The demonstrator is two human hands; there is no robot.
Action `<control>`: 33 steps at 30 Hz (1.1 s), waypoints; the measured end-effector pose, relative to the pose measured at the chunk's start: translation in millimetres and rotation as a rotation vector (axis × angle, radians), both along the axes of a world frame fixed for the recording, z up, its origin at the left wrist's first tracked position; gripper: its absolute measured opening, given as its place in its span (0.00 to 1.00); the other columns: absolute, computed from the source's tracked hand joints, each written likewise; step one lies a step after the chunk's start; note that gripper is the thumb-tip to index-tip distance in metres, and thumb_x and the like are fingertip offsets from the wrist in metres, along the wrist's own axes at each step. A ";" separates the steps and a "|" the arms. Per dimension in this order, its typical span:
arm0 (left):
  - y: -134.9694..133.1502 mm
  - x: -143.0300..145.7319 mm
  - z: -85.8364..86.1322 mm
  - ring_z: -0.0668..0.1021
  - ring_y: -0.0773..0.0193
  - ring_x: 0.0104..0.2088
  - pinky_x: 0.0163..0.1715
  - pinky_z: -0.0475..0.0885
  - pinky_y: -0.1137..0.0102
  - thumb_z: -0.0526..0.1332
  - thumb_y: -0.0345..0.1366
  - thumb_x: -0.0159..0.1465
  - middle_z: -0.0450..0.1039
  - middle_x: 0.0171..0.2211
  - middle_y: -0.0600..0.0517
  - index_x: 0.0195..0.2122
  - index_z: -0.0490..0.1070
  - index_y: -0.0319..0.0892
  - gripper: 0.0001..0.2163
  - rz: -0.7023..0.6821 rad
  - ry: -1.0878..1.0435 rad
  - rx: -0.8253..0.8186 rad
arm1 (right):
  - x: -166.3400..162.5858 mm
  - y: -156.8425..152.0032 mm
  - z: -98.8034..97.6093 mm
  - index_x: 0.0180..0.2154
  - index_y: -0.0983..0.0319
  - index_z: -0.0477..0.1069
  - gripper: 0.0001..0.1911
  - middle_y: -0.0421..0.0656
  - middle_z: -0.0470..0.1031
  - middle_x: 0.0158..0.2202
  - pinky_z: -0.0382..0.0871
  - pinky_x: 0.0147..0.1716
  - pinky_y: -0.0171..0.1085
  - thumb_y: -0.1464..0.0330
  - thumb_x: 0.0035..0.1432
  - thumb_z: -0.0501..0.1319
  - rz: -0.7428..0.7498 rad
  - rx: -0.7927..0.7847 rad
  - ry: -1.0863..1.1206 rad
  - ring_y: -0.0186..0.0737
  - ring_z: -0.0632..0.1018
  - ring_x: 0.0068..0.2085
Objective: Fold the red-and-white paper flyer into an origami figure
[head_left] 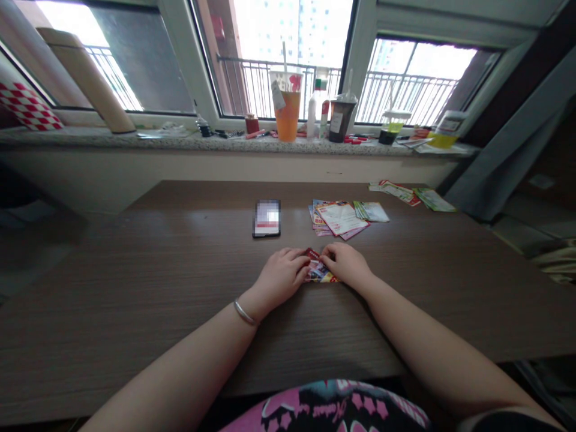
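Head view, looking down and forward, shows both hands close together on a brown bench (171,270), with a small colorful leaflet (320,273) between them near the middle. The left hand (282,273) lies palm down, fingers reaching over the leaflet's left side and only slightly apart. The right hand (346,264) is bent narrow, its fingertips touching the leaflet's upper right part. Both touch the paper, though I cannot tell whether either one pinches it. The leaflet has red at its top and a mixed picture with yellow below; its edges are partly covered by the fingers. A silver bracelet (244,312) circles the left wrist.

Beyond the left hand, and apart from it, lies a phone (267,219) with a blurred screen. Beyond the right hand is a loose, fanned pile of papers (342,218), with green and white slips (374,211) at its right end. Farther off, near the bench's far right corner, red and white papers (398,192) lie beside a green-edged paper (434,200).

On the windowsill (168,141) behind stand a tall cup of orange drink (288,114), a dark cup (342,120) and, toward the left, a tan tube (87,81) leaning at the window.
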State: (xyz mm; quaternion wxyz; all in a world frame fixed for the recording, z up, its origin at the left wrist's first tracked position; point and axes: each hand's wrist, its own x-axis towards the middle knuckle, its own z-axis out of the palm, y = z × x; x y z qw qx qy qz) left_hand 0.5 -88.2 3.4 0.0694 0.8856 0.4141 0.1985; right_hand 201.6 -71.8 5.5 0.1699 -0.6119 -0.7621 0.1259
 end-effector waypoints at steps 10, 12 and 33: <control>4.8 1.3 -4.2 0.69 0.57 0.55 0.58 0.61 0.59 0.51 0.39 0.69 0.69 0.56 0.47 0.54 0.70 0.44 0.16 0.000 -0.010 -0.041 | -0.2 1.0 0.8 0.30 0.59 0.72 0.06 0.42 0.76 0.33 0.59 0.31 0.33 0.66 0.57 0.59 -0.014 -0.005 -0.007 0.38 0.73 0.34; 5.0 1.9 -4.6 0.69 0.57 0.55 0.58 0.61 0.59 0.51 0.39 0.69 0.69 0.56 0.47 0.53 0.70 0.44 0.16 0.002 -0.019 -0.051 | 0.6 1.1 1.0 0.29 0.59 0.72 0.05 0.42 0.76 0.33 0.59 0.31 0.33 0.66 0.56 0.60 -0.014 -0.011 -0.002 0.38 0.73 0.34; 12.0 3.8 -8.2 0.72 0.55 0.52 0.55 0.64 0.59 0.55 0.36 0.65 0.72 0.52 0.45 0.55 0.68 0.41 0.17 0.034 -0.159 -0.111 | 3.6 5.4 -4.9 0.31 0.60 0.71 0.05 0.43 0.76 0.34 0.59 0.33 0.35 0.66 0.57 0.59 -0.015 0.008 0.010 0.39 0.73 0.36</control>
